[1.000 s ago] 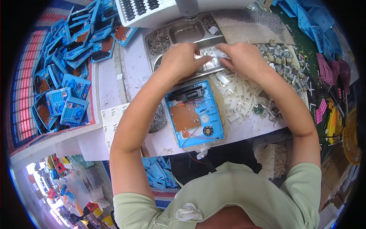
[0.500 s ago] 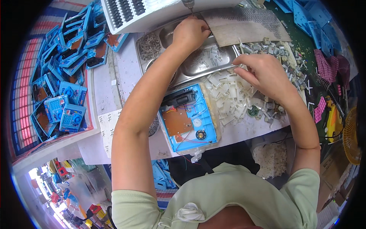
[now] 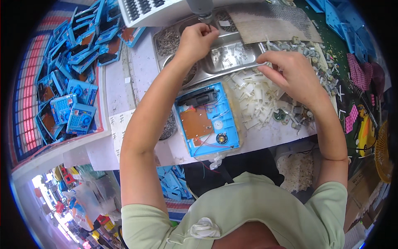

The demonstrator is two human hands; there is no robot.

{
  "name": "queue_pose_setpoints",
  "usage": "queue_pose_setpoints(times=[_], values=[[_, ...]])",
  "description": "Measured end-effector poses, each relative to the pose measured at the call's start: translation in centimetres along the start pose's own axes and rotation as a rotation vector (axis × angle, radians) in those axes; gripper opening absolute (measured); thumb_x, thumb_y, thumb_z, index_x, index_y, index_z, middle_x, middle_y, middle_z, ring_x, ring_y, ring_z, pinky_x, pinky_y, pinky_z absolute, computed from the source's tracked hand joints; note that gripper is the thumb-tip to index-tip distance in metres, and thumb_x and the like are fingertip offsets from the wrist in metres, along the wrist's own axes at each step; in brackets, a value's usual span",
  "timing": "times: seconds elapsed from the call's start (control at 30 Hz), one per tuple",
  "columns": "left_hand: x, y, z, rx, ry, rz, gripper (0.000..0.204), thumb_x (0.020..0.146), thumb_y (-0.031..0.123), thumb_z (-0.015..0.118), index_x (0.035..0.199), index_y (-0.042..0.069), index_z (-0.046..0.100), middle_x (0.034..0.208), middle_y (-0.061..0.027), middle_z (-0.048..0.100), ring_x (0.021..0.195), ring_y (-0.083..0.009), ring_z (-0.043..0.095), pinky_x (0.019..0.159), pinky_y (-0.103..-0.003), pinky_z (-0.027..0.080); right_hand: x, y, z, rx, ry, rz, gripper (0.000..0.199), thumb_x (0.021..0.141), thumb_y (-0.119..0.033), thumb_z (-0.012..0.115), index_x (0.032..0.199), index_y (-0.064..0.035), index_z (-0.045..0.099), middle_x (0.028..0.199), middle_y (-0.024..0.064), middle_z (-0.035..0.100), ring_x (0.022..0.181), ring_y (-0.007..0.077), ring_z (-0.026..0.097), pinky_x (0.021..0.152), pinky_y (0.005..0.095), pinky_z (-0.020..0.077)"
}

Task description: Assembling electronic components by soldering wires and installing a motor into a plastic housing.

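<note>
My left hand (image 3: 195, 42) is pinched just under the tip of a grey electric screwdriver (image 3: 200, 6); the small thing at its fingertips is too hidden to name. Below it lies a metal compartment tray (image 3: 207, 77) with small screws and springs (image 3: 229, 56). At the tray's right edge hovers my right hand (image 3: 295, 74), thumb and forefinger apart, other fingers curled, nothing visible between them. Nearer me rests an open blue plastic casing (image 3: 227, 120) on a padded base. It holds a brown circuit board (image 3: 197, 123), a black compartment (image 3: 197, 101), a small round speaker (image 3: 222, 138) and thin wires.
White plastic pieces (image 3: 259, 93) and small motors (image 3: 296, 111) are heaped right of the casing. A metal plate (image 3: 265, 25) covers the tray's far right. Blue casings (image 3: 81, 41) fill a bin at left. A white slotted box (image 3: 155, 10) stands at the back.
The screwdriver has come lower and nearer, and my left hand has drawn slightly left and toward me at its tip. My right hand stays by the tray edge. The view has shifted slightly.
</note>
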State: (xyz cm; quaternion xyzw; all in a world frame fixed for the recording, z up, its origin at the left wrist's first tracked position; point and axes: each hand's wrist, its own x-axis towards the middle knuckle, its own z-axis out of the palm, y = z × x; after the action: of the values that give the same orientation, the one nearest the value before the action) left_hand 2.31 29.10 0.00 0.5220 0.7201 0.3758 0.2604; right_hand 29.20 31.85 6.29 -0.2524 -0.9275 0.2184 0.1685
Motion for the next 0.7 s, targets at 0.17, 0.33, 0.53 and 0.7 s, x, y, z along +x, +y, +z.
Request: queue_pose_setpoints(times=[0.17,0.33,0.53,0.7], values=[[-3.7,0.2,-3.2,0.365,-0.034,0.360,0.020,0.087,0.020,0.068,0.096,0.002,0.070,0.087,-0.0122,0.068,0.074,-0.0232,0.065,0.069,-0.035,0.050,-0.2,-0.9,0.8,0.040,-0.027,-0.034,0.019,0.087,-0.020,0.066,0.096,-0.0041,0.069,0.074,0.0133,0.066,0.064,0.0271,0.063,0.060,0.0365,0.0485],[-7.5,-2.0,-9.4,0.520,-0.098,0.286,0.016,0.082,0.015,0.071,0.094,0.005,0.069,0.088,-0.0110,0.065,0.076,-0.0241,0.064,0.068,-0.035,0.050,-1.3,-1.5,0.7,0.096,-0.063,0.023,0.019,0.087,-0.017,0.067,0.099,-0.0021,0.070,0.078,0.0137,0.067,0.061,0.0236,0.062,0.058,0.0324,0.0482],[-10.7,-0.8,-8.7,0.663,-0.104,0.244,0.014,0.080,0.012,0.071,0.093,0.007,0.068,0.095,-0.0088,0.063,0.089,-0.0308,0.064,0.078,-0.041,0.051,-1.1,-2.9,1.6,0.095,-0.118,0.028,0.019,0.087,-0.017,0.067,0.098,-0.0018,0.069,0.084,0.0141,0.069,0.066,0.0233,0.064,0.061,0.0327,0.0504],[-10.2,-2.0,-9.9,0.446,-0.092,0.232,0.015,0.081,0.011,0.071,0.095,0.006,0.069,0.091,-0.0086,0.066,0.082,-0.0270,0.066,0.073,-0.037,0.052,-1.2,-3.3,1.6,0.121,-0.093,0.041,0.019,0.087,-0.020,0.067,0.096,-0.0032,0.069,0.080,0.0147,0.068,0.065,0.0268,0.065,0.061,0.0351,0.0499]])
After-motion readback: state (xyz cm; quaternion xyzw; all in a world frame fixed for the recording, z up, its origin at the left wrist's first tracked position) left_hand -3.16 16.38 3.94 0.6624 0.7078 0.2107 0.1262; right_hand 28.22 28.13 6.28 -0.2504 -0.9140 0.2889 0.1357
